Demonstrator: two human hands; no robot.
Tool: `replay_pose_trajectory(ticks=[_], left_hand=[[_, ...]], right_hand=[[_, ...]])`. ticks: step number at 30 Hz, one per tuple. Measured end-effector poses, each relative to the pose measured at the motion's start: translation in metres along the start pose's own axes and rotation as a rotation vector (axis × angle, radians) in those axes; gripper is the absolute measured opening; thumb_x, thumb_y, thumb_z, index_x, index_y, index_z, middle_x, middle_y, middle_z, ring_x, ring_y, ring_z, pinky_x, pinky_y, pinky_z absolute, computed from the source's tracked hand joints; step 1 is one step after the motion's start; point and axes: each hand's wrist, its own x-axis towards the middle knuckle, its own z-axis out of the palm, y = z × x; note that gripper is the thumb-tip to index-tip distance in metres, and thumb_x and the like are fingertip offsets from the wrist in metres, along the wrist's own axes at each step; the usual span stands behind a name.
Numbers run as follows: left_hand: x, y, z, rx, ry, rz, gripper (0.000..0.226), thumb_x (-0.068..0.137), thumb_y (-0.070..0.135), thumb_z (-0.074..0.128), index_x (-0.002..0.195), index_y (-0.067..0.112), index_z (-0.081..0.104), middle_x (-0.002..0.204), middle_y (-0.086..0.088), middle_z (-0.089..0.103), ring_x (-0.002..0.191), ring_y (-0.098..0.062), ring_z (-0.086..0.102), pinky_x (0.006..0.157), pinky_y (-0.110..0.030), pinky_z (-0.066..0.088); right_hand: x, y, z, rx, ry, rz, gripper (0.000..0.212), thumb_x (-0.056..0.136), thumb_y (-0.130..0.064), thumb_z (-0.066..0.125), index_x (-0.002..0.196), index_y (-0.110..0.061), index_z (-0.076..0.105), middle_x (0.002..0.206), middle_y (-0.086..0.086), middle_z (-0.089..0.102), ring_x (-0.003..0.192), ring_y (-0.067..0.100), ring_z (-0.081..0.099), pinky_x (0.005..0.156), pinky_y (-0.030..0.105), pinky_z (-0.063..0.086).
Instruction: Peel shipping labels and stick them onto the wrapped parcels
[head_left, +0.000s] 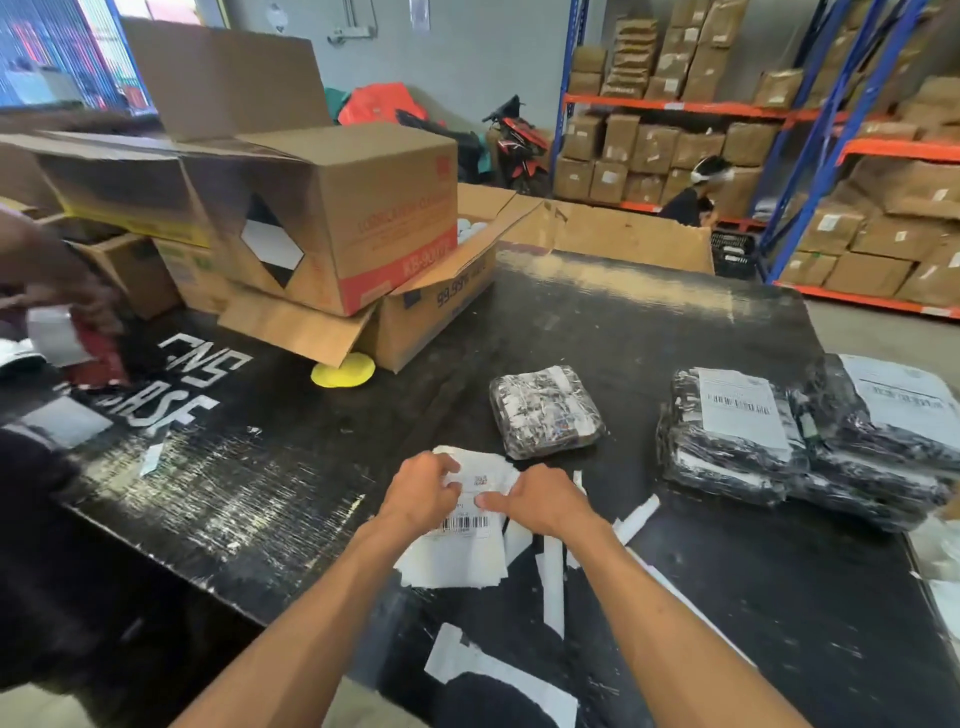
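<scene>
- Working at the near edge of the scuffed black tabletop (675, 322), over a loose stack of white paper shipping labels with printed barcodes (457, 551).
- Left hand (421, 493) curled at the top left of the uppermost label, fingertips apparently pinching its upper edge.
- Right hand (545, 501) curled at the label's right side, thumb laid across the paper toward the middle; seemingly pinning or pinching the sheet while a corner gets picked loose. Cannot tell whether label and backing are already parted.
- Labels likely thin, light and floppy: prone to curling, creasing and sticking to themselves or to skin once the adhesive is bare. Best taken by a corner or one edge between thumb and forefinger, the backing held flat with the other hand.
- Small unlabelled parcel wrapped in clear film over dark, patterned contents (545, 410) lying just beyond the stack, near the middle of the tabletop; likely soft and slightly cushioned, with glossy film that looks slippery and wrinkled, so worth steadying before smoothing a label onto its top face.
- Pile of dark film-wrapped parcels already bearing white labels (800, 436) toward the right edge, well apart from the hands.
- White strips of peeled backing paper (553, 582) scattered along the near edge, right of the stack.
- Open brown cardboard boxes (337, 208) stacked at the far left corner.
</scene>
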Motion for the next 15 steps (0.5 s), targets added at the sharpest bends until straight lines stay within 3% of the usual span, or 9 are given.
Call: replay_pose_trajectory(ticks=[5, 9, 15], left_hand=[[-0.012, -0.005, 0.007, -0.051, -0.019, 0.001, 0.033, 0.090, 0.014, 0.063, 0.123, 0.013, 0.069, 0.127, -0.006, 0.065, 0.115, -0.024, 0.063, 0.096, -0.033, 0.051], [-0.018, -0.005, 0.009, -0.057, -0.016, 0.031, 0.035, 0.091, 0.018, 0.064, 0.125, 0.016, 0.067, 0.133, -0.004, 0.061, 0.121, -0.022, 0.058, 0.103, -0.032, 0.046], [-0.023, -0.006, 0.010, -0.020, -0.040, 0.087, 0.048, 0.093, 0.024, 0.062, 0.140, 0.016, 0.055, 0.144, -0.006, 0.053, 0.131, -0.024, 0.051, 0.107, -0.032, 0.039]], right_hand=[[0.002, 0.006, 0.023, 0.223, 0.048, 0.072, 0.040, 0.078, -0.041, 0.078, 0.062, -0.017, 0.050, 0.068, 0.000, 0.057, 0.066, 0.020, 0.053, 0.062, 0.028, 0.043], [-0.006, 0.006, 0.020, 0.230, 0.112, 0.004, 0.053, 0.087, -0.020, 0.071, 0.045, -0.016, 0.038, 0.046, -0.004, 0.039, 0.051, 0.016, 0.039, 0.062, 0.027, 0.038], [-0.016, 0.005, 0.012, 0.162, 0.177, 0.018, 0.049, 0.087, -0.011, 0.062, 0.048, -0.016, 0.032, 0.048, -0.002, 0.035, 0.050, 0.015, 0.033, 0.053, 0.029, 0.033]])
